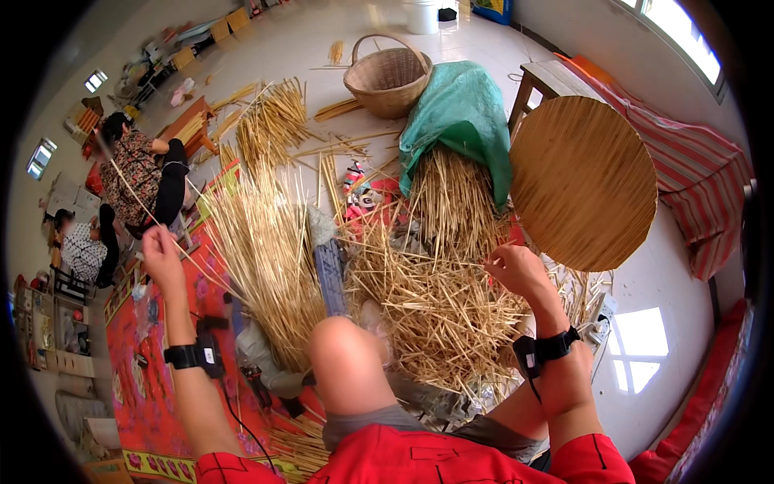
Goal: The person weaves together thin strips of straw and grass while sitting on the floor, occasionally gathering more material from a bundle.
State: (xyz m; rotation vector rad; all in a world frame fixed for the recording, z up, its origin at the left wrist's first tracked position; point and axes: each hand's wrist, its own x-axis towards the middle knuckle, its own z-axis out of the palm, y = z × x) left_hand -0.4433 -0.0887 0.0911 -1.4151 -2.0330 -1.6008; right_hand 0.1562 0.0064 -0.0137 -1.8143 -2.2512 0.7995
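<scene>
My left hand [164, 256] is raised at the left, its fingers pinched on a long, thin straw stalk [131, 187]. One end of the stalk points up and left, the other slants down toward a bundle of long pale straw [262, 250]. Over the right side of a heap of short cut straw pieces [435, 302] hovers my right hand [520, 273]. Its fingers are curled together, and whatever they may hold is too small to make out. A dark band with a small device circles each wrist.
Behind the heap, a green sack [459, 105] spills straw. A round woven board [584, 185] leans on a wooden stool [556, 77]. Farther back stand a wicker basket [391, 81] and a white bucket [421, 16]. Two people sit at the left; red patterned sheeting [161, 387] covers the floor.
</scene>
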